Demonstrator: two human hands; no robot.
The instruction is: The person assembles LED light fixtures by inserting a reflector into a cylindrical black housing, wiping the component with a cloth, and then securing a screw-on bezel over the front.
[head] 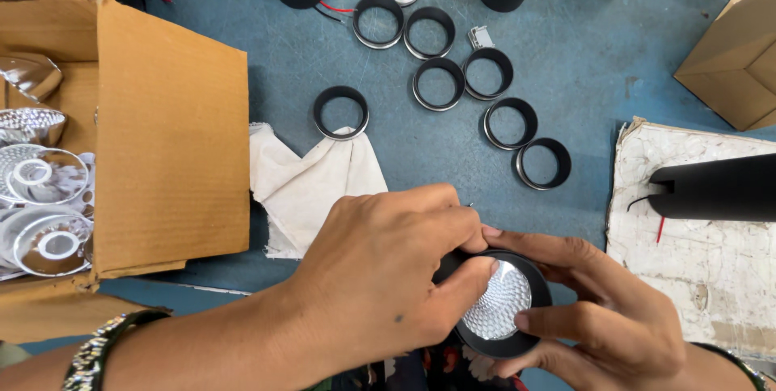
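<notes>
A: What is being shown, largest first?

B: A cardboard box is being seen at left, a white cloth at centre. At lower centre, a black lamp housing with faceted reflector is being gripped by both the left hand and right hand.

A: Handling?

B: Likely light, rigid, scratch-prone; best gripped by the rim. Open room is being left between the black rings and the hands.

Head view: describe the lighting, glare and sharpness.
Head view: soft even light with faint shadows; bright glare on the faceted reflector held between the left hand and right hand, and on the reflectors in the box; rings sharp; slight wide-angle bending at the edges.
</notes>
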